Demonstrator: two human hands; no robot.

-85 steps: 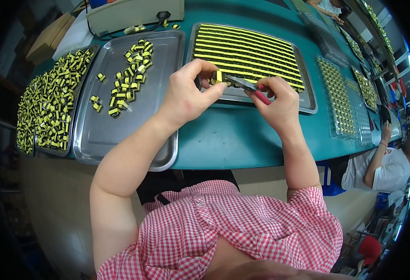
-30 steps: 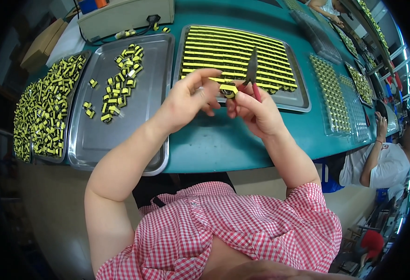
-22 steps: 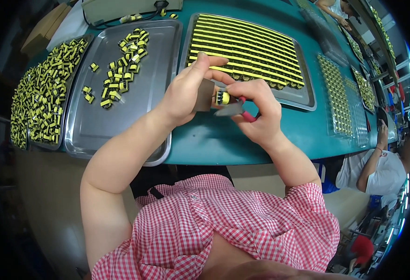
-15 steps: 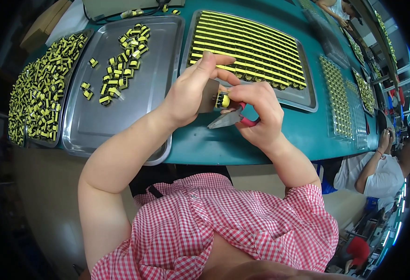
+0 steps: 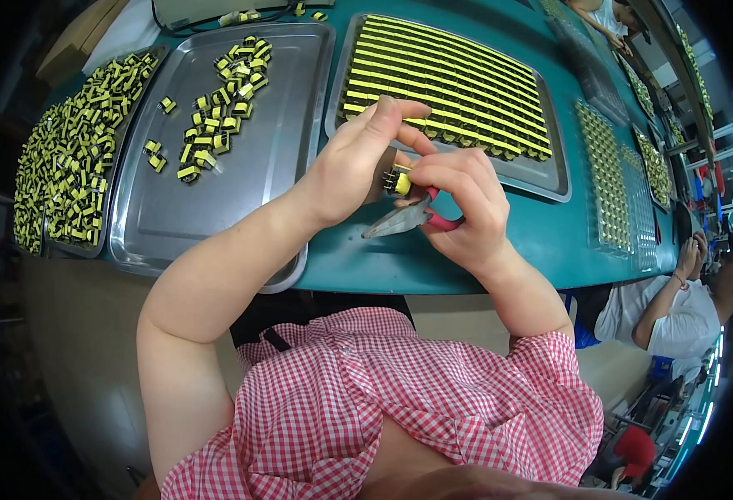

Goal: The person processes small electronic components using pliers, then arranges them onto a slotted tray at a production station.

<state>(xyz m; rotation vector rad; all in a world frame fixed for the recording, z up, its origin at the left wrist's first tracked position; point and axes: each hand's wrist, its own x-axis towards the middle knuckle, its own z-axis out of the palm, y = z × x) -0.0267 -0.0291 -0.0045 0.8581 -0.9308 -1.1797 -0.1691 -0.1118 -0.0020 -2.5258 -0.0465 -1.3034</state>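
A small yellow-and-black transformer [image 5: 401, 182] with metal pins is pinched at the fingertips of my right hand [image 5: 472, 200], its pins facing left. That same hand also keeps a pair of pliers [image 5: 398, 222] with red handles against the palm, the metal jaws pointing down and left. My left hand [image 5: 343, 177] is curled around a flat brown piece [image 5: 378, 185], mostly hidden by the palm, right beside the pins. Its thumb and index finger stretch over the top. Whether the pins touch the brown piece cannot be made out. Both hands hover above the table's front part.
Neat rows of transformers fill a metal tray [image 5: 558, 179] beyond my hands. Left of them, another metal tray [image 5: 158, 221] bears a loose cluster of transformers, beside a heaped pile [image 5: 75, 167]. Clear plastic trays [image 5: 604, 187] stand at right. Co-workers sit further right.
My left hand has shifted slightly right, and less of the brown piece shows. In my right hand, the transformer's pins have turned more into view and the pliers' jaws have dipped a little left.
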